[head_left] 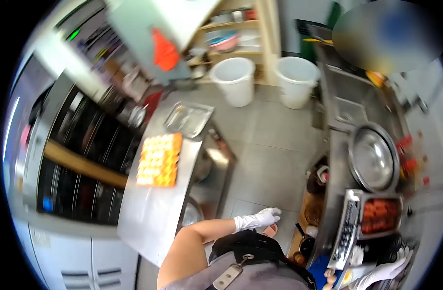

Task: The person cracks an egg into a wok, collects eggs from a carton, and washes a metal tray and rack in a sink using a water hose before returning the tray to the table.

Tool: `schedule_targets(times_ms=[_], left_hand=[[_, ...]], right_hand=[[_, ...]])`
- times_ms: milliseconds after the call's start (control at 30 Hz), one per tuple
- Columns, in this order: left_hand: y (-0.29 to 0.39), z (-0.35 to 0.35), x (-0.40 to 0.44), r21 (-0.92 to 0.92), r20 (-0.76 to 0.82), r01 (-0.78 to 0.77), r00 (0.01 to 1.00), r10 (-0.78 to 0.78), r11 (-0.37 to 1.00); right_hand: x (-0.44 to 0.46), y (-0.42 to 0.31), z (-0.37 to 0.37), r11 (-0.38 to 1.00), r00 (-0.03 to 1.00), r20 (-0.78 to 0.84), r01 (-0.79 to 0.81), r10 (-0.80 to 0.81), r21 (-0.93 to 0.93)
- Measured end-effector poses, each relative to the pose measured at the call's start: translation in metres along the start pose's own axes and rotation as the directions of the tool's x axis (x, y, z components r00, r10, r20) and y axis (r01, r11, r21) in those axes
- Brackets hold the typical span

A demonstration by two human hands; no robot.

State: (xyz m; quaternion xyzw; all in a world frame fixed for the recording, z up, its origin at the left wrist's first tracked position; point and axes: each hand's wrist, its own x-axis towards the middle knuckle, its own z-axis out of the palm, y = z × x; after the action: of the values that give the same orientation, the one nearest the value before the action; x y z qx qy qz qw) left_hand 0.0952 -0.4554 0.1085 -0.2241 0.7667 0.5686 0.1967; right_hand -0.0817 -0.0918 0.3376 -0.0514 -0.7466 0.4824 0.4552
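My left hand (259, 219), in a white glove, hangs over the floor in front of my body. Its fingers are loosely stretched out, and I see nothing in them. At the lower right my right hand (394, 267), also gloved in white, reaches over the counter with its fingers extended. Beside it is a dark, ridged thing (394, 244) that blur keeps me from naming; whether they touch I cannot tell. Just beyond lies a metal tray (401, 232) of reddish-brown food pieces (380, 215). A few eggs (330, 279) sit near the counter's front edge.
On the left, a steel table (151, 215) carries an orange egg tray (158, 160) and a shallow metal tray (188, 119). Two white buckets (235, 84) (295, 84) stand ahead on the floor. Along the right counter are a large metal bowl (373, 157) and a sink (347, 96).
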Motion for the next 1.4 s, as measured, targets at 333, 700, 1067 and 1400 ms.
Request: schedule_targets(times_ms=[333,700,1067,1400], left_hand=[[-0.121,-0.155,-0.207,-0.667,-0.622,-0.082,0.610,-0.491,0.741],[-0.310,-0.261,-0.209,-0.578,-0.675,-0.728,0.173,-0.717,0.368],[-0.322,-0.287,-0.159,-0.530,-0.543,-0.705,-0.145,-0.827,0.472],[-0.301,-0.298,-0.195,-0.702,-0.487,-0.461,-0.245,-0.839,0.542]], right_hand=[[-0.207,-0.152,0.190,0.870,0.256,0.923,-0.332,-0.287,0.363],[-0.571,-0.257,0.295,0.904,-0.606,0.698,-0.403,-0.382,0.145],[-0.717,-0.368,0.413,0.797,-0.613,0.523,-0.347,-0.592,0.495],[-0.802,-0.407,0.466,0.904,-0.818,0.449,-0.184,-0.359,0.387]])
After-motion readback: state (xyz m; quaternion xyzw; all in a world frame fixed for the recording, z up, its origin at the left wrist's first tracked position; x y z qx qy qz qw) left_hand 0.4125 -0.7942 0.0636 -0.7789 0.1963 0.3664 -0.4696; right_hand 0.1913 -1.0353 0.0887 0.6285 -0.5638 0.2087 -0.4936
